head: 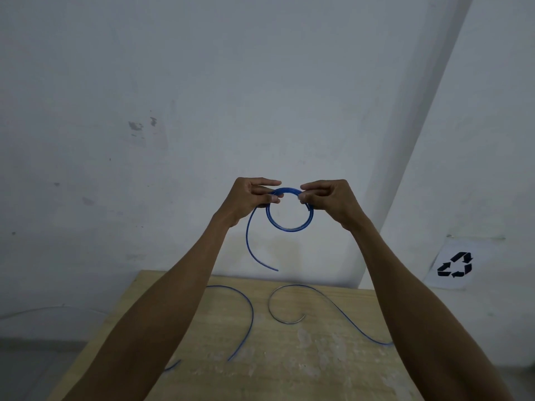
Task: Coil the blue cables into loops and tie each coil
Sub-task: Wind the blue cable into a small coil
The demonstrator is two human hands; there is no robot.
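Above the wooden table [289,357], left hand [249,198] and right hand [327,201] each pinch the top of a blue coil [289,227], with its loose tail [250,244] hanging at the left. Coiling looks nearly done; the next move, I judge, is wrapping that tail round the loops to tie them. Two more blue cables [249,314] lie uncoiled on the table (no container in view).

You face a pale grey-white painted wall [202,82], matt, in dim and even light. Dark scuff marks [136,125] sit on it left of centre. To your right a lighter white plastered pier [492,125] steps forward, and its edge slants across the view. Low on it hangs a white paper sheet with a black recycling symbol [455,264]. Below you is a light, worn wooden tabletop [304,357] with pale smears, its far edge near the wall. Grey floor [34,371] shows at lower left.
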